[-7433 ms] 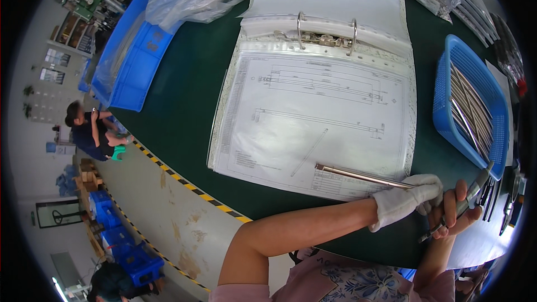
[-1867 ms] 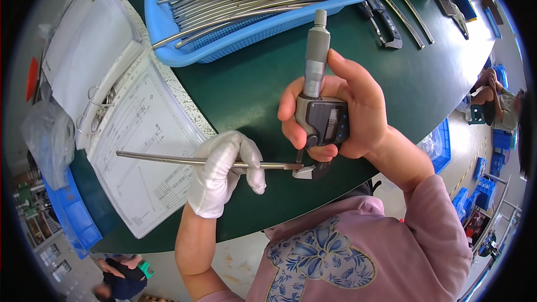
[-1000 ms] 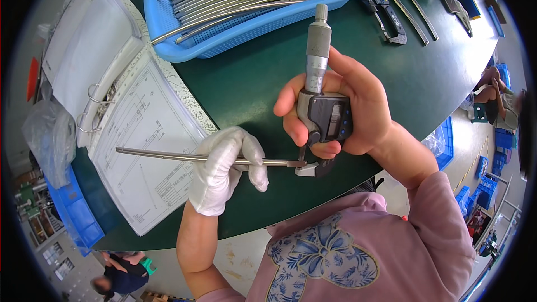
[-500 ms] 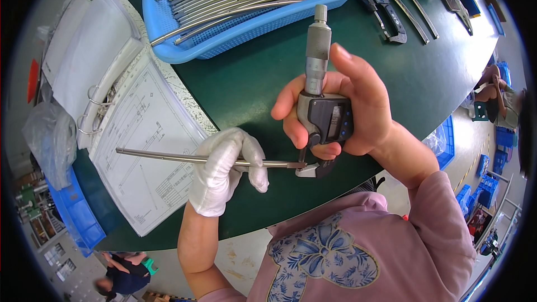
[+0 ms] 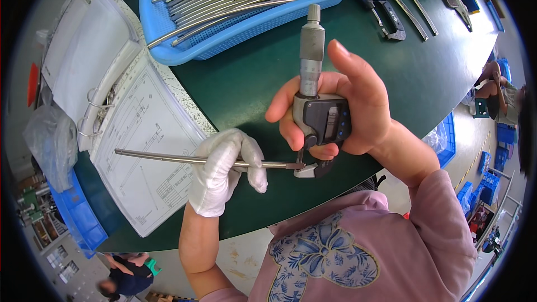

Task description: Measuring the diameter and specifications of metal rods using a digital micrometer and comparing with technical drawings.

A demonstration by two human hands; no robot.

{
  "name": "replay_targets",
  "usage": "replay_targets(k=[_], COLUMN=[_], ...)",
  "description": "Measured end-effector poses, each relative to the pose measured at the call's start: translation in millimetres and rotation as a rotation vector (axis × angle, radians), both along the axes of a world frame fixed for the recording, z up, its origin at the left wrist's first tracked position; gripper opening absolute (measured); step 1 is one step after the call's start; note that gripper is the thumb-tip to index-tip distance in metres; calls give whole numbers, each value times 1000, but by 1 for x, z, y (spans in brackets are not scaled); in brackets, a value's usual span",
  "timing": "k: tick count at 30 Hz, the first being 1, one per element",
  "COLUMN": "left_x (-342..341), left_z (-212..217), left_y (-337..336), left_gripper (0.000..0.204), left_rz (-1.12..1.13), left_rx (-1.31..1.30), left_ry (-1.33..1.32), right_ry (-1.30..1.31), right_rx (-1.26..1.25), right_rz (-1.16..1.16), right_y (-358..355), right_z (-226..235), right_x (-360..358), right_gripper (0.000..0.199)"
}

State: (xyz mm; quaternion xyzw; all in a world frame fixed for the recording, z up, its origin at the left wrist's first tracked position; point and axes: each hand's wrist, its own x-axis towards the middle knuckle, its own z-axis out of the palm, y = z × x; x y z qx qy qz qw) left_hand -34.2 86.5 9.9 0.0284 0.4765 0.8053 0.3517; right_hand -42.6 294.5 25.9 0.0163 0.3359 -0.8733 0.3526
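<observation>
Left hand (image 5: 222,173), gloved: thumb and fingers pinched round a rod (image 5: 156,157), its left end over the drawing (image 5: 137,182), right end at the gap of a micrometer (image 5: 314,113). Right hand (image 5: 366,109), bare: fingers curled round the micrometer, thumb raised clear of its thimble.

1. The place looks like a metalworking workshop, seen from a measuring spot at a green tabletop (image 5: 240,89).
2. A micrometer (image 5: 330,117) sits at the end of a slim metal rod (image 5: 162,156), precision work typical of a shop floor.
3. A light-blue perforated basket (image 5: 224,46) carries a whole batch of similar rods (image 5: 240,1).
4. A ring binder (image 5: 89,56) lies open at a technical drawing (image 5: 134,154).
5. Blue plastic crates (image 5: 485,183) stand at the far right, where another person (image 5: 506,103) sits.
6. Small at the left rim, green machinery (image 5: 28,204) shows.
</observation>
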Motion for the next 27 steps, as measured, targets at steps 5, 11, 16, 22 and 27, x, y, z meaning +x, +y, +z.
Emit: replay_targets(k=[5,11,16,22,27], left_x=[-1,0,0,0,0], left_z=[1,1,0,-2,-1], left_y=[0,0,0,-1,0], left_gripper=[37,36,36,36,36], left_rz=[-4,1,-3,-3,-5], left_rx=[-2,-10,-12,-8,-15], left_ry=[-10,-16,-30,-5,-13], right_ry=[-47,-9,46,-10,-34], right_rx=[-61,28,108,34,-12], right_rz=[-7,-20,-9,7,-9], right_y=[0,-2,-1,0,0], right_z=[-1,0,1,2,-2], right_x=[1,1,1,1,1], right_gripper=[70,66,70,65,62])
